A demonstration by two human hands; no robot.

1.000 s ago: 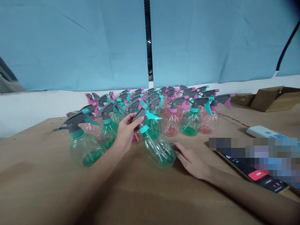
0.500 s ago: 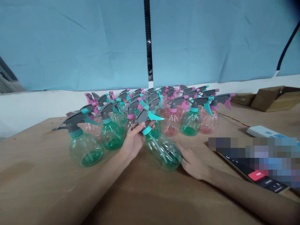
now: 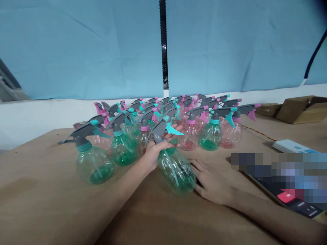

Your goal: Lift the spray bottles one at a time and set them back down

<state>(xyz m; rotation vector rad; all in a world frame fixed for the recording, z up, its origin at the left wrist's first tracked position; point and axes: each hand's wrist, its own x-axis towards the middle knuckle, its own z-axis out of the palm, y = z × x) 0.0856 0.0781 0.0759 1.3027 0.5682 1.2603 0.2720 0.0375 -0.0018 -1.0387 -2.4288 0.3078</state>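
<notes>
A green clear spray bottle (image 3: pixel 176 172) with a grey trigger head and a turquoise trigger leans in front of me, its head tipped to the left. My left hand (image 3: pixel 155 151) is closed around its neck, thumb across the front and fingertips showing behind the trigger. Some green tint pools at its base. My right hand (image 3: pixel 211 182) lies low beside that base, fingers stretched toward it and thumb apart. Whether those fingertips touch the bottle or only the table cannot be made out. Another green spray bottle (image 3: pixel 94 165) stands upright left of my left forearm.
Several pink and green spray bottles (image 3: pixel 211 136) stand close together behind my hands. On the right lie a partly blurred dark device (image 3: pixel 288 197), a white power strip (image 3: pixel 291 147) and an open cardboard box (image 3: pixel 297 110). A blue curtain (image 3: pixel 89 51) hangs behind the wooden table (image 3: pixel 33 200).
My left hand has shifted down around the neck, its fingers now spread behind the trigger. The held bottle is slightly lower and more upright. My right hand has shifted slightly down and right.
</notes>
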